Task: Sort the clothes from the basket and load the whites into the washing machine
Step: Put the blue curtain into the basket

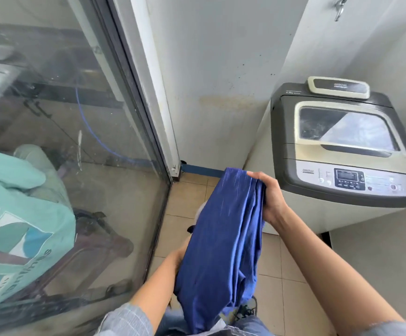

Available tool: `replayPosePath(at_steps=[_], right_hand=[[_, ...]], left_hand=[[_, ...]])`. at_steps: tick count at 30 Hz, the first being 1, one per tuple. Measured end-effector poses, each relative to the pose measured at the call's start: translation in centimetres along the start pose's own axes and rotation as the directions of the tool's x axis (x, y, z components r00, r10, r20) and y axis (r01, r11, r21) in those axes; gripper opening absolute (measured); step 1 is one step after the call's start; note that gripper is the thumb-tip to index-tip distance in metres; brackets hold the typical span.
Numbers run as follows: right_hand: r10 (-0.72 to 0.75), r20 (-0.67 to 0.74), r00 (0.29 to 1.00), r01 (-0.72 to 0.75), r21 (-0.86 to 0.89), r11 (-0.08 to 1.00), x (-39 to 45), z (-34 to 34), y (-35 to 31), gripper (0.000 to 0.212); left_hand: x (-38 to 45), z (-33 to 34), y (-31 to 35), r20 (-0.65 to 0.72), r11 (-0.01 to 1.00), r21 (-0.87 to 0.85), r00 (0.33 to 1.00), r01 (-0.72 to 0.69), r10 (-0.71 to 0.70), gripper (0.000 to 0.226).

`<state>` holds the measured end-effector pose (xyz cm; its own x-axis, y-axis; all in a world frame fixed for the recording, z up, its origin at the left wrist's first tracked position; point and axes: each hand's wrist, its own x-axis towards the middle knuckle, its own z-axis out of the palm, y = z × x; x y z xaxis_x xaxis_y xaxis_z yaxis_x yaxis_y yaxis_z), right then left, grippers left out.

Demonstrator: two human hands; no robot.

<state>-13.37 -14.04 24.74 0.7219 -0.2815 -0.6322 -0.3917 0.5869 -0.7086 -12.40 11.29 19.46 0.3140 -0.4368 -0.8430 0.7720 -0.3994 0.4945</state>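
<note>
The right hand (271, 197) grips the top end of a blue cloth (223, 251), with the thumb over the bunched edge and the fingers curled behind it. The left hand (179, 259) holds the same cloth lower down, and the cloth hides most of its fingers. The two hands are apart, one high and one low, and the cloth hangs long between them. Its bottom end drops down by the person's lap.

The washing machine (342, 154) stands just to the right of the right hand, close but not touching. Its lid (344, 132) is down. The buttons (349, 181) are on the front edge, nearest the right hand.

Under the cloth is a floor (284, 258) of tan tiles. There is a narrow strip of open floor between the washing machine and a big glass door (76, 141) on the left. The glass door's dark frame runs down to the floor beside the left arm. A green cloth (15, 214) with a picture on it shows at the far left, against the glass.

Behind the washing machine the white wall (221, 81) is stained and spotted. A metal hook (341, 7) hangs high on the wall above the washing machine.
</note>
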Motion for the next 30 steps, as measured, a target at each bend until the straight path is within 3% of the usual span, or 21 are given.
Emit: replayPosePath(at_steps=[2,3,4,5,7,8,11,14,16,17,20,26,30], right_hand=[[0.014,-0.013,1.0,-0.015,-0.045,0.999,1.4,0.8,-0.3,0.034],[0.025,-0.015,1.0,-0.026,-0.058,0.998,1.8,1.3,-0.7,0.03],[0.032,-0.018,0.999,-0.034,-0.067,0.997,2.2,1.6,-1.1,0.031],[0.038,-0.03,0.999,-0.04,-0.069,0.997,2.5,2.0,-1.6,0.035],[0.043,-0.035,0.998,-0.045,-0.053,0.998,3.1,2.3,-2.4,0.039],[0.029,-0.038,0.999,-0.031,-0.039,0.999,3.4,2.2,-2.6,0.039],[0.0,-0.038,0.999,0.0,0.018,1.0,3.9,1.1,-2.9,0.036],[0.007,-0.03,1.0,-0.008,-0.021,1.0,4.2,-0.6,-2.7,0.035],[-0.061,-0.1,0.993,0.055,-0.059,0.997,4.4,-1.2,-2.9,0.033],[-0.11,-0.154,0.982,0.096,-0.096,0.991,4.3,-1.3,-3.2,0.028],[-0.217,-0.165,0.962,0.167,-0.272,0.948,3.3,-0.6,-6.0,0.022],[-0.431,-0.002,0.902,0.355,-0.566,0.744,0.5,0.1,-13.1,0.019],[-0.466,0.048,0.884,0.377,-0.663,0.646,-0.1,0.4,-12.7,0.044]], left_hand=[[0.2,0.1,1.1,-0.017,0.99,-0.121,0.997,-0.076,0.074,0.045],[0.9,0.2,1.9,-0.098,0.964,-0.224,0.988,-0.141,0.122,0.068],[1.6,-0.5,2.0,-0.05,0.949,-0.278,0.989,-0.149,0.141,0.101],[1.7,-0.9,2.1,0.067,0.95,-0.295,0.989,-0.105,0.13,0.115],[1.6,-1.3,2.8,0.3,0.995,-0.085,0.951,-0.049,0.072,0.094],[2.1,-1.2,3.4,0.351,0.996,0.021,0.934,-0.083,0.07,0.086],[3.5,-0.3,6.7,0.298,0.915,0.237,0.921,-0.327,0.251,0.074],[4.7,0.8,10.4,0.22,0.735,0.537,0.91,-0.414,0.352,0.058],[6.2,1.6,12.1,0.202,0.568,0.706,0.889,-0.423,0.411,0.047],[6.8,2.2,12.8,0.182,0.541,0.732,0.884,-0.414,0.43,0.043],[7.9,3.5,14.9,0.129,0.61,0.659,0.865,-0.44,0.485,0.046],[7.4,6.4,19.0,0.047,0.733,0.461,0.839,-0.5,0.542,0.068],[7.2,7.3,18.4,0.024,0.752,0.456,0.851,-0.476,0.524,0.067]])
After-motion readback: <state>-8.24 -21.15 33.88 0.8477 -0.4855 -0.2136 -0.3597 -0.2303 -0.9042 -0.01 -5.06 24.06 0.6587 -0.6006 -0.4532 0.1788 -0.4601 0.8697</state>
